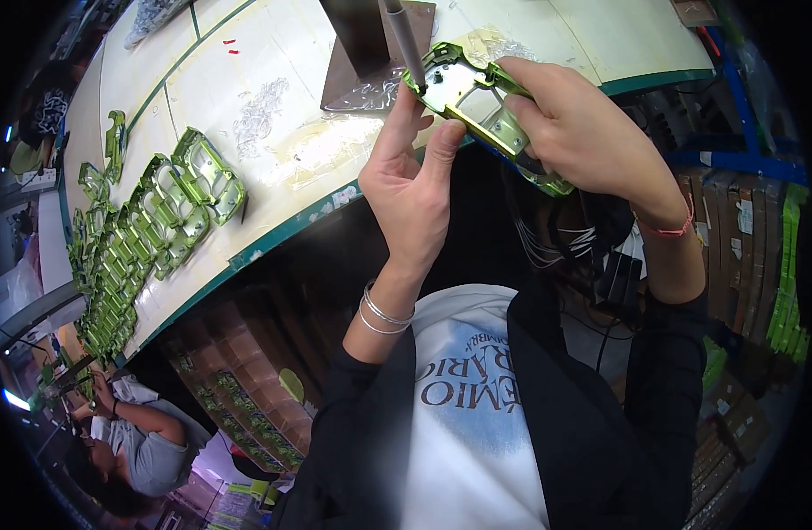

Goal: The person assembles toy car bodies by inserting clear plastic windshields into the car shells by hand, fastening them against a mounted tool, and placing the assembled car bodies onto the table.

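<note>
Green frame sits under the grey rod, left hand pinching, right hand gripping; uneven hold could skew it imo.

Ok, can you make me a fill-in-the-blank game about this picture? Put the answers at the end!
1. The left hand and right hand touch a frame with a shiny ____ rim.
2. Silver bracelets circle the ____ wrist.
3. A thin pinkish band circles the ____ wrist.
4. Apart from its print, the shirt under the dark jacket is mostly ____.

Missing words: green; left; right; white.
</note>
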`<state>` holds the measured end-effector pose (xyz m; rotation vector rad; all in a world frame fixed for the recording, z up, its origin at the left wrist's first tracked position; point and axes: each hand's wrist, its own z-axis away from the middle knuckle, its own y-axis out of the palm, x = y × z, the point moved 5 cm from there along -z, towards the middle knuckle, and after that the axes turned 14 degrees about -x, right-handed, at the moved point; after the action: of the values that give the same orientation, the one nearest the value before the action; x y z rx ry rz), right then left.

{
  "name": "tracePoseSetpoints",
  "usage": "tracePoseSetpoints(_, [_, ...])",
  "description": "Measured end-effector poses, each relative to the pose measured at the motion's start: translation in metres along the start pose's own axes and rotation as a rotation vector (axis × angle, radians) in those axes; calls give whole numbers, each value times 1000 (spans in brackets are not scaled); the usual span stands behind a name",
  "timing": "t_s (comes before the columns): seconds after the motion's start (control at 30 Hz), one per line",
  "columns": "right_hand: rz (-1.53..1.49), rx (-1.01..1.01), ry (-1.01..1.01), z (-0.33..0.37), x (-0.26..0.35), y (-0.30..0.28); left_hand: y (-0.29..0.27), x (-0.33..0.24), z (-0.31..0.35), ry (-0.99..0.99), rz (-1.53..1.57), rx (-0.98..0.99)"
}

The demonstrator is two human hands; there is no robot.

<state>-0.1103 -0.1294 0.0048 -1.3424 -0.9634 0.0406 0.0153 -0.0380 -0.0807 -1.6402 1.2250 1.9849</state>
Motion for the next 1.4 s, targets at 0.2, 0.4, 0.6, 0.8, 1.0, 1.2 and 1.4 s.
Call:
tracePoseSetpoints(0.2, [14,-109,-89,4,3,-1,0,-2,0,24,17,1])
tracePoseSetpoints(0.4, [-10,-36,12,-1,6,-2,-3,-8,-1,-1,-5,7])
tracePoseSetpoints(0.6, [-96,-154,28,6,-30,-6,-20,-39,15,274,-348,-38])
tracePoseSetpoints(0.8, [-52,-286,161,-17,-77,-28,-51,-52,42,291,-510,-36])
tracePoseSetpoints(1.0, [283,-682,-81,-91,-127,-32,-54,-67,47,342,-501,-30])
tracePoseSetpoints(1.2, [314,-656,-40,-149,-177,-7,-84,-81,49,357,-611,-139])
tracePoseSetpoints(1.4, [419,-744,7,-165,-213,-22,-132,-116,14,647,-1003,-399])
